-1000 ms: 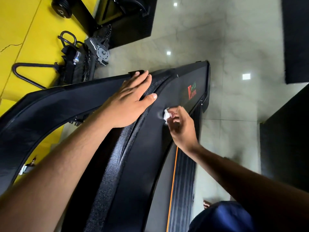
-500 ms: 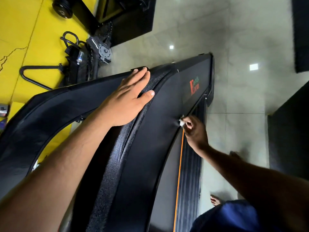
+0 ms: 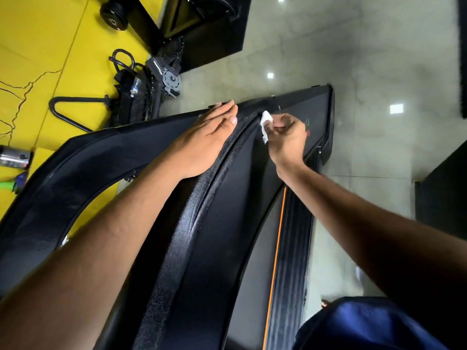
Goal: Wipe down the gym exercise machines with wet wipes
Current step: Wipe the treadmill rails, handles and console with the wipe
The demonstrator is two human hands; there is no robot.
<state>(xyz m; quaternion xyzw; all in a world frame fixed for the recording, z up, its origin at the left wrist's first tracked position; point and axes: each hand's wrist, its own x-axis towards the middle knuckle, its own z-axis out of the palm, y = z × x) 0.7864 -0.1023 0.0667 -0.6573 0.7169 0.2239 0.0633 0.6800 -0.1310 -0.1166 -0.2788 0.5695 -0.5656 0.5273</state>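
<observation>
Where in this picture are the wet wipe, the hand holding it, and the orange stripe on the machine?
wet wipe (image 3: 265,121), head view, on its crumpled white middle.
right hand (image 3: 288,138), head view, on the back of the hand.
orange stripe (image 3: 276,253), head view, midway along the stripe.

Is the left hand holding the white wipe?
No, the left hand lies flat on the black machine; the right hand pinches the wipe.

Glossy grey tiled floor (image 3: 366,59) reflecting ceiling lights, beside what looks like yellow matting (image 3: 50,46).
</observation>
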